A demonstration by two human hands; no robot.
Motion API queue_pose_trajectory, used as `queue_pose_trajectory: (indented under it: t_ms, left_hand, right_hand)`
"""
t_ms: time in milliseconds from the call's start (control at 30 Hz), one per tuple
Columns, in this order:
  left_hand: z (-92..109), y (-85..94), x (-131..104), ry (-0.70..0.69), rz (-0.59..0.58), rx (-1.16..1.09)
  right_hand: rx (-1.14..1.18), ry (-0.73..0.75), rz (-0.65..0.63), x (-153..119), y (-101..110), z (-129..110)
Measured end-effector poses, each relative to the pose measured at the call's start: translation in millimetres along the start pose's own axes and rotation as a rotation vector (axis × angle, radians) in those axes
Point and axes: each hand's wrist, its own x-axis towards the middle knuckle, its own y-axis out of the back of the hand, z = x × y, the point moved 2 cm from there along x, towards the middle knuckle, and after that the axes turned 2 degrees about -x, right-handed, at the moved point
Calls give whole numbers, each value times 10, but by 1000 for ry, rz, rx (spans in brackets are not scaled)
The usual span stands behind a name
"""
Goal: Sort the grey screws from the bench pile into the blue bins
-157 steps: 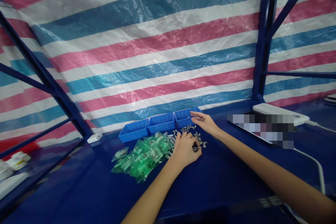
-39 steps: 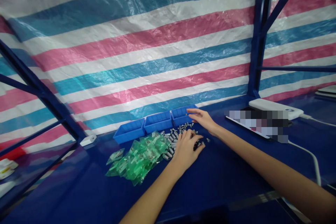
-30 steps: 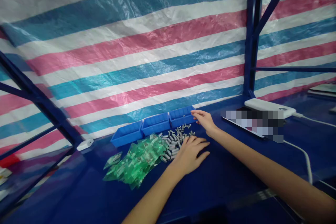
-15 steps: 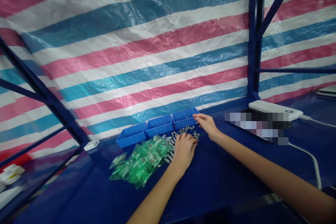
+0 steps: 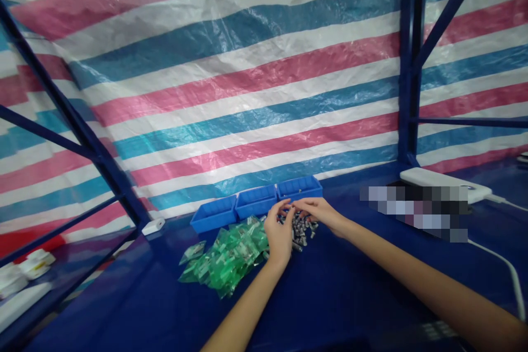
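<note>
My left hand [image 5: 279, 235] and my right hand [image 5: 324, 214] meet fingertip to fingertip above a pile of small metal screw-like parts [image 5: 304, 230]. The fingers of both hands are bent into a pinch. Whatever lies between them is too small to make out. Just left of my left hand spreads a heap of small green-tinted plastic bags [image 5: 231, 257], and one bag [image 5: 193, 252] lies at its left edge. Behind the hands stand three blue bins in a row: left [image 5: 212, 223], middle [image 5: 254, 209] and right [image 5: 305, 193]. A few small bits show in the right one.
On the blue tabletop [image 5: 350, 297], a phone-like device [image 5: 412, 206], blurred out, and a white power bank [image 5: 445, 182] with a cable [image 5: 501, 264] lie to the right. A white adapter [image 5: 153, 226] sits at left. Blue frame posts [image 5: 407, 66] and striped sheeting [image 5: 247, 93] stand behind.
My left hand has lifted off the metal parts and curled its fingers. My right hand has come from the right bin's edge to meet it. The view has tilted up slightly.
</note>
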Motion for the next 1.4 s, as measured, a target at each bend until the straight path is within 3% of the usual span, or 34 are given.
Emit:
queue_pose_trajectory:
  t_ms: [333, 533, 800, 1033, 1200, 1300, 1400]
  left_hand:
    - [-9, 32, 43, -3, 28, -61]
    - [58, 33, 15, -72, 40, -11]
    - [42, 10, 7, -89, -26, 44]
    - [-26, -11, 10, -96, -126, 123]
    - [7, -3, 22, -148, -154, 204]
    - [69, 10, 20, -243, -255, 324]
    - [137, 22, -11, -292, -512, 425]
  right_hand:
    - [371, -115, -230, -103, -144, -8]
    - [425, -97, -169, -99, -135, -15]
    - [231, -109, 5, -97, -106, -57]
    - [265, -156, 21, -72, -68, 6]
    - [292, -113, 50, -72, -53, -14]
    - [287, -106, 146, -50, 6, -21]
    - [279, -115, 268, -23, 91, -30]
